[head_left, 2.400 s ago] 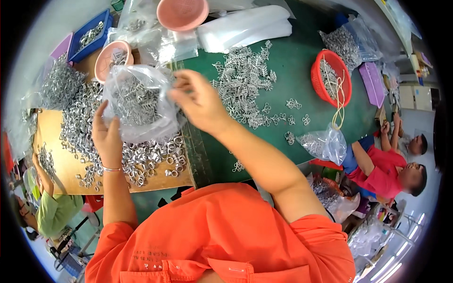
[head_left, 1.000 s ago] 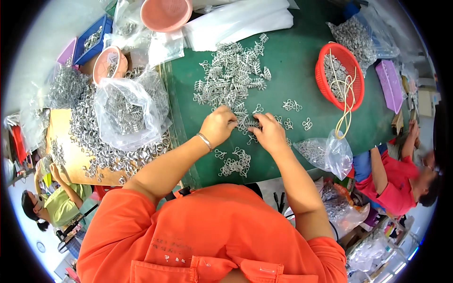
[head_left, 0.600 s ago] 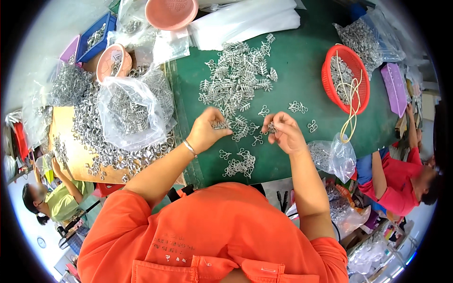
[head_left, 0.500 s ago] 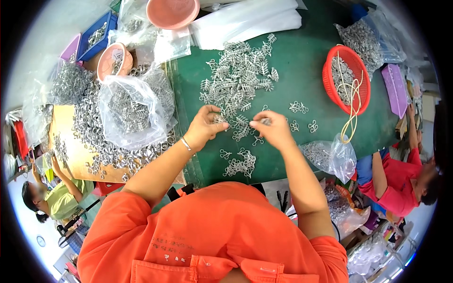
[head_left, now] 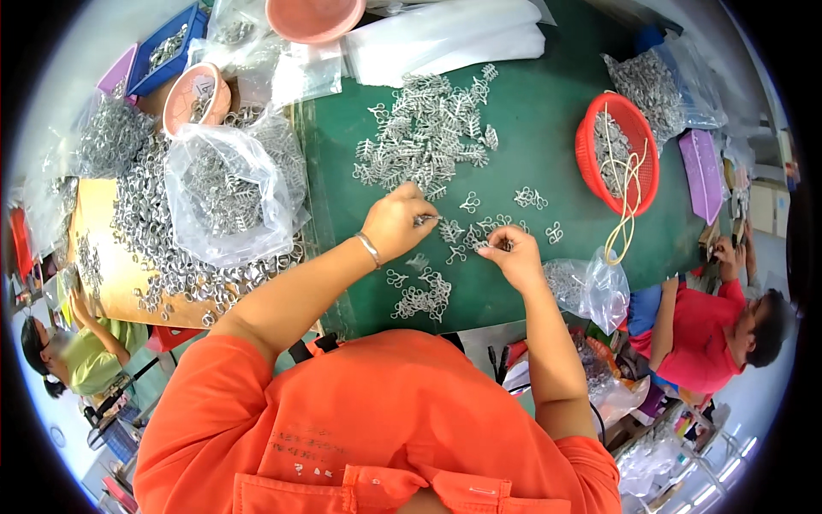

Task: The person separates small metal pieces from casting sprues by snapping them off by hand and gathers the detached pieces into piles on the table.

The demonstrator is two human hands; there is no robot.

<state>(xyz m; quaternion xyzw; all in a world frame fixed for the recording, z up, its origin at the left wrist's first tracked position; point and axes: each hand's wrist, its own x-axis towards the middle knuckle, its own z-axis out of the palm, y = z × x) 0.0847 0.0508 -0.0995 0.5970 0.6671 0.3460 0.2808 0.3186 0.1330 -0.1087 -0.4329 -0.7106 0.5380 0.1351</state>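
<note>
My left hand point(head_left: 400, 224) is closed in a pinch on a small silver metal piece, mostly hidden by the fingers. Just right of it lies a loose cluster of silver fishbone-shaped pieces point(head_left: 451, 231). At that cluster's right end, the curled fingers of my right hand point(head_left: 519, 259) pinch small silver metal pieces whose exact shape I cannot make out. A large heap of fishbone-shaped pieces point(head_left: 428, 124) spreads beyond both hands. Nearer me is a small pile of looped metal pieces point(head_left: 425, 295), with a blurred piece point(head_left: 418, 262) above it.
On the right stand a red basket point(head_left: 586, 163) with metal parts and a cord, and a clear bag point(head_left: 606, 295). Left are a plastic bag of parts point(head_left: 193, 236), many metal rings point(head_left: 150, 206) and a pink bowl point(head_left: 175, 111). Co-workers sit at both sides.
My left hand has moved right and turned knuckles up. My right hand has shifted right and toward me. A blurred piece now shows above the near pile. The whole view has shifted slightly.
</note>
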